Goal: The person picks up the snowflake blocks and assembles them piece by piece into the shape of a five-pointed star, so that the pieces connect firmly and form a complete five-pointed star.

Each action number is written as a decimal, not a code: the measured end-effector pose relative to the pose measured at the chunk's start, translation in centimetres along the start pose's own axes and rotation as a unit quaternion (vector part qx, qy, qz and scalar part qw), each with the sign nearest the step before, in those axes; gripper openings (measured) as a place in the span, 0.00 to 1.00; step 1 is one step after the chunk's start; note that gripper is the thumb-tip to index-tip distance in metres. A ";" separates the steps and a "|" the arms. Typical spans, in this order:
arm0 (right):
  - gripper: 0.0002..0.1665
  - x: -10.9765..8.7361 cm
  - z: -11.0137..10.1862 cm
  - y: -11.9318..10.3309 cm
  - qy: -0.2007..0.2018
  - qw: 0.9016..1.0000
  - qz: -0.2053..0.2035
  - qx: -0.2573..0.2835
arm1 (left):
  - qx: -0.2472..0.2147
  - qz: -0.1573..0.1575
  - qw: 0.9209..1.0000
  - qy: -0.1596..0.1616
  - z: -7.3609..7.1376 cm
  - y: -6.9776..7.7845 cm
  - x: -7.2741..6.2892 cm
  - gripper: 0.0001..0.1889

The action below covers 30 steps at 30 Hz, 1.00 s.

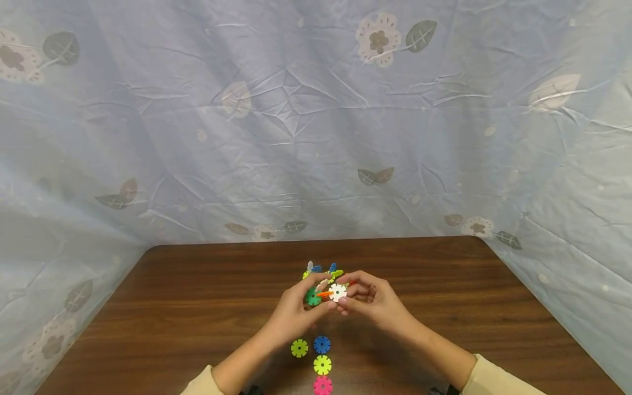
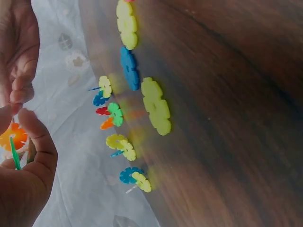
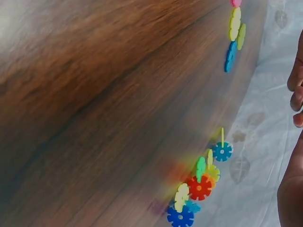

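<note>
Both hands meet above the middle of the table around a small joined piece of notched snowflake discs. My left hand (image 1: 292, 315) holds it between thumb and fingers by the side with the green snowflake disc (image 1: 312, 297). An orange snowflake disc (image 2: 19, 135), seen edge-on in the head view, links green and white. With thumb and fingertips, my right hand (image 1: 380, 304) pinches the white snowflake disc (image 1: 338, 292), which faces the head camera. Fingers hide part of the piece. In the right wrist view only a strip of hand shows, and the held discs are out of frame.
Several joined disc clusters stand behind the hands, including one with a red disc (image 3: 199, 188) and one with a blue disc (image 3: 180, 217). Flat on the wooden table (image 1: 197, 329), nearer, lie yellow-green (image 1: 299, 348), blue (image 1: 322, 344), yellow (image 1: 322, 365) and pink discs (image 1: 323, 385). Patterned cloth (image 1: 296, 137) surrounds it.
</note>
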State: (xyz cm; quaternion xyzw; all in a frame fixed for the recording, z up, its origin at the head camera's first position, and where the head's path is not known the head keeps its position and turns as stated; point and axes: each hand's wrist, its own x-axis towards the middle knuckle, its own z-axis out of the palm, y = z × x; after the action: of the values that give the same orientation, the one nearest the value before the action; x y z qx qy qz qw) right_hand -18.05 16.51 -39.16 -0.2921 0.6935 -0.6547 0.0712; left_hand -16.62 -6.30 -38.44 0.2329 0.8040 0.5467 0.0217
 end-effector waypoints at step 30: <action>0.36 -0.5 -5.9 2.0 0.092 0.926 0.105 -0.349 | -0.098 -0.077 0.992 0.028 -0.4 -0.5 0.2 0.23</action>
State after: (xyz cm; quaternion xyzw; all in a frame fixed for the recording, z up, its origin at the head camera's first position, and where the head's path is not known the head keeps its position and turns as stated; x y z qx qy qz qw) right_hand -21.09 21.77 -40.37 -0.1621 0.9086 -0.3838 -0.0313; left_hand -17.10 -6.68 -38.69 0.1519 0.7625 0.6256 0.0639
